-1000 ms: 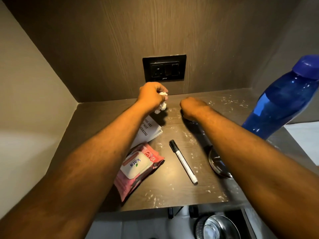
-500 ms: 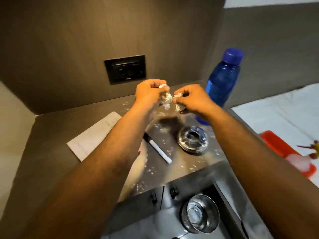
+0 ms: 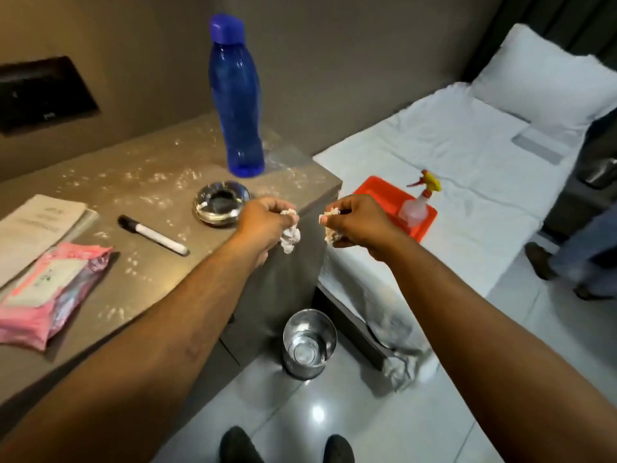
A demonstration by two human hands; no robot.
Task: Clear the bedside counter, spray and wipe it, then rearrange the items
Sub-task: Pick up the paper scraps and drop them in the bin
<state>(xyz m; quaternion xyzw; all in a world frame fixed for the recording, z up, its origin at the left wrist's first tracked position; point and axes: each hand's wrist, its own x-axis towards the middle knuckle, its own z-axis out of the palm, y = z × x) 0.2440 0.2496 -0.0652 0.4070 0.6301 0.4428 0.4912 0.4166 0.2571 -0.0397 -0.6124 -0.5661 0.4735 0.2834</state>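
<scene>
My left hand is shut on a crumpled white paper scrap, held past the right edge of the bedside counter. My right hand is shut on a second paper scrap, a little apart from the left. Both hang above a steel bin on the floor. On the counter stand a blue bottle and a steel ashtray. A marker, a pink wipes pack and a paper sheet lie to the left. White crumbs speckle the countertop.
A red tray with a spray bottle lies on the white bed at the right. Another person's legs stand at the far right. A black switch panel is on the wall. My shoes show on the tiled floor.
My view has swung right and down, bringing the bed and bin into sight. Both hands carried the paper scraps from over the counter to beyond its right edge and moved apart.
</scene>
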